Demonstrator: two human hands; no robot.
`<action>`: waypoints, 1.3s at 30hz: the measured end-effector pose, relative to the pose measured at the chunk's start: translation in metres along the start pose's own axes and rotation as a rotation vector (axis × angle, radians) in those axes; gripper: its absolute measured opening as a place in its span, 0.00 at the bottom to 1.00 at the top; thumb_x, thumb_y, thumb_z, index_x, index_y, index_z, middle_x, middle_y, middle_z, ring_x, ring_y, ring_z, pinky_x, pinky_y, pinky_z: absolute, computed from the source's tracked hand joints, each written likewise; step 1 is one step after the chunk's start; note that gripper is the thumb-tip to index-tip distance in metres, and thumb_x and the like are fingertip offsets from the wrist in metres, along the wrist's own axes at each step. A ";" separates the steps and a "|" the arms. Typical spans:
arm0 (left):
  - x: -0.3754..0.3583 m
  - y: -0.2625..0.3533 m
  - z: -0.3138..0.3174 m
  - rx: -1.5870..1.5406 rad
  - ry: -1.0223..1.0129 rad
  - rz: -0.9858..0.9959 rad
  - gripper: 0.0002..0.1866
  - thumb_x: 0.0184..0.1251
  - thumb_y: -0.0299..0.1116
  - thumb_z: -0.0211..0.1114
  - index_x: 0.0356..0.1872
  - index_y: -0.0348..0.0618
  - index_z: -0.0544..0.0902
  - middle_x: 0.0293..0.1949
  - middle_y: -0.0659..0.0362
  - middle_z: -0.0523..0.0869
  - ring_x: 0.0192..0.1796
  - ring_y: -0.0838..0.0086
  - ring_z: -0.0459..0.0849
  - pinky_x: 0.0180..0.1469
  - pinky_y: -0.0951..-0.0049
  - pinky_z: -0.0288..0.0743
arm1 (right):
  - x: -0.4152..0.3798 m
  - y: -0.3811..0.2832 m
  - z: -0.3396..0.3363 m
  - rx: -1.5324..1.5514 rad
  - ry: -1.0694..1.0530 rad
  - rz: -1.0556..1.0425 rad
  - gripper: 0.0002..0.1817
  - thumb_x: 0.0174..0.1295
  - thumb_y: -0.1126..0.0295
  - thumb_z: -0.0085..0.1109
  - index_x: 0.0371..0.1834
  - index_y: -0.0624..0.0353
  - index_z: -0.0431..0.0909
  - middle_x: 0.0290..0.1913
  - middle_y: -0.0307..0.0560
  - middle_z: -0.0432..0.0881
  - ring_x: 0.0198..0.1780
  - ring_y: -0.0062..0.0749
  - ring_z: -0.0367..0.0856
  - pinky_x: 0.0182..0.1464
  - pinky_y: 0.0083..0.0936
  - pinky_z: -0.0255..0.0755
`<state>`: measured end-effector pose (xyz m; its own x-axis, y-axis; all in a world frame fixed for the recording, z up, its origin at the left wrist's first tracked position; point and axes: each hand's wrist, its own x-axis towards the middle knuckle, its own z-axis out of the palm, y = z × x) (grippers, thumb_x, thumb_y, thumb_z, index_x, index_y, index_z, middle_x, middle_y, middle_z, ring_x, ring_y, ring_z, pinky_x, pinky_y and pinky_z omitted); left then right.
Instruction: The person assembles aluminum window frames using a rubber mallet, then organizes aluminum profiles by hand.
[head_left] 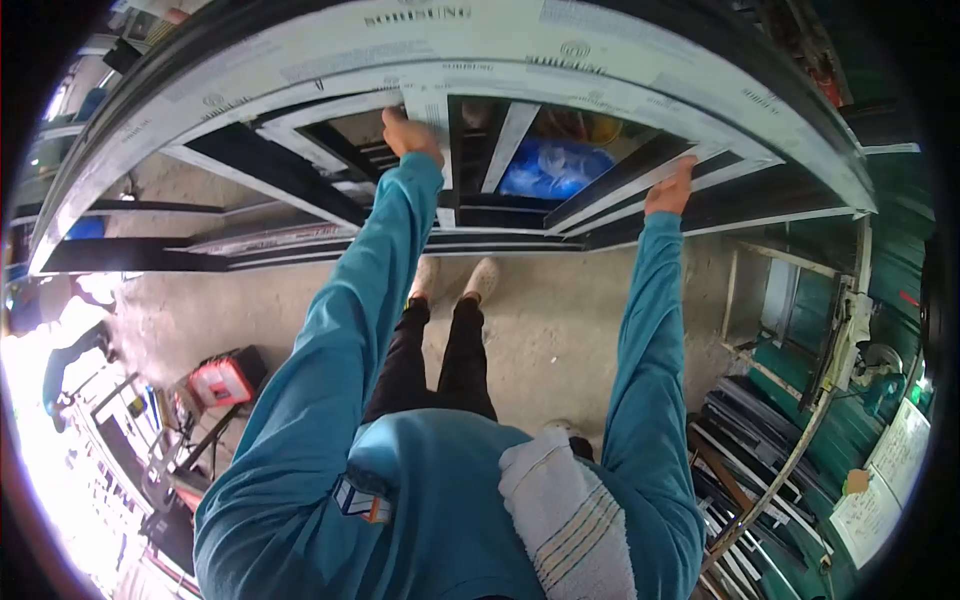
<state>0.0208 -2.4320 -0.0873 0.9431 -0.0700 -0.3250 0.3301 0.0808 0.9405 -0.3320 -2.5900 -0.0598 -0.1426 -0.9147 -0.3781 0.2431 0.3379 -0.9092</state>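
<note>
A large dark metal window frame [470, 60] with printed white protective film spans the upper view, divided by several inner bars. My left hand [412, 137] is closed around the filmed middle bar [432, 110], below the top rail. Farther right, my right hand [672, 187] grips a slanting inner bar [625, 195] of the same frame. Parts of the fingers on both hands are hidden behind the bars. Through an opening between the hands, a blue plastic bundle [556, 168] shows.
Concrete floor [540, 330] lies around my feet. A red and black toolbox [222, 380] stands at left. On the right, a metal rack [790, 440] holds several dark profiles [745, 430], with written sheets [880, 490] beyond. A striped towel [570, 510] hangs at my front.
</note>
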 end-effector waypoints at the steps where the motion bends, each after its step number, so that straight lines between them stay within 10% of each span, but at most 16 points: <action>1: -0.005 0.007 0.001 -0.064 0.023 -0.046 0.24 0.71 0.41 0.43 0.48 0.27 0.79 0.45 0.43 0.84 0.44 0.56 0.81 0.50 0.62 0.72 | 0.001 0.001 0.002 0.055 0.046 0.027 0.28 0.47 0.29 0.64 0.31 0.38 0.71 0.20 0.22 0.56 0.17 0.11 0.54 0.16 0.12 0.54; 8: -0.017 0.036 -0.007 -0.075 0.054 -0.188 0.29 0.70 0.50 0.45 0.53 0.33 0.78 0.49 0.48 0.83 0.49 0.57 0.79 0.52 0.59 0.70 | 0.003 0.000 0.001 0.160 0.090 0.043 0.46 0.42 0.24 0.62 0.65 0.26 0.62 0.23 0.22 0.61 0.17 0.10 0.60 0.20 0.10 0.56; 14: 0.003 0.016 -0.017 -0.137 0.032 -0.178 0.21 0.68 0.43 0.43 0.37 0.35 0.79 0.40 0.51 0.83 0.40 0.60 0.79 0.47 0.60 0.71 | 0.010 0.008 -0.002 0.239 0.121 0.026 0.39 0.50 0.30 0.63 0.65 0.23 0.63 0.23 0.18 0.64 0.12 0.05 0.58 0.21 0.05 0.58; 18: 0.007 -0.002 -0.035 -0.578 -0.183 -0.262 0.16 0.66 0.42 0.46 0.31 0.42 0.77 0.36 0.59 0.81 0.40 0.66 0.78 0.48 0.69 0.70 | 0.024 0.016 0.002 0.294 0.064 -0.089 0.37 0.53 0.33 0.62 0.64 0.32 0.67 0.33 0.23 0.72 0.26 0.11 0.71 0.29 0.13 0.66; 21: -0.002 -0.005 -0.071 -0.281 -0.530 -0.074 0.17 0.68 0.41 0.51 0.46 0.40 0.77 0.47 0.56 0.82 0.52 0.65 0.77 0.58 0.72 0.67 | 0.014 0.007 0.008 0.310 0.017 -0.145 0.36 0.53 0.34 0.62 0.62 0.37 0.69 0.42 0.29 0.75 0.39 0.17 0.74 0.37 0.21 0.70; 24: 0.008 -0.037 -0.096 0.084 -0.710 -0.212 0.37 0.70 0.45 0.57 0.71 0.31 0.58 0.65 0.49 0.71 0.64 0.66 0.72 0.68 0.65 0.60 | 0.025 0.016 -0.007 0.237 -0.010 -0.057 0.42 0.51 0.30 0.61 0.61 0.48 0.71 0.50 0.37 0.75 0.45 0.20 0.74 0.44 0.21 0.69; 28: 0.011 -0.092 -0.086 0.101 -0.701 -0.152 0.57 0.53 0.54 0.75 0.70 0.23 0.53 0.61 0.46 0.74 0.63 0.66 0.71 0.67 0.69 0.62 | 0.010 0.004 0.022 0.280 -0.019 -0.226 0.39 0.50 0.30 0.61 0.55 0.48 0.75 0.41 0.33 0.80 0.36 0.19 0.76 0.33 0.22 0.70; 31: 0.008 -0.085 -0.085 0.059 -0.693 -0.122 0.58 0.50 0.54 0.77 0.70 0.23 0.54 0.57 0.47 0.77 0.57 0.68 0.76 0.61 0.71 0.68 | 0.017 0.004 -0.014 0.173 -0.078 -0.097 0.27 0.51 0.31 0.63 0.23 0.43 0.72 0.18 0.23 0.68 0.19 0.16 0.63 0.24 0.23 0.59; 39: 0.013 -0.075 -0.083 -0.013 -0.681 -0.146 0.44 0.52 0.43 0.78 0.62 0.26 0.65 0.52 0.49 0.80 0.50 0.71 0.79 0.54 0.73 0.74 | 0.000 0.000 0.012 0.296 -0.012 -0.148 0.32 0.49 0.33 0.65 0.47 0.46 0.82 0.39 0.32 0.84 0.39 0.22 0.79 0.46 0.25 0.70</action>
<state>0.0116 -2.3568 -0.1706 0.6554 -0.6888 -0.3097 0.4563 0.0343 0.8892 -0.3201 -2.5926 -0.0576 -0.1863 -0.9522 -0.2421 0.4889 0.1239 -0.8635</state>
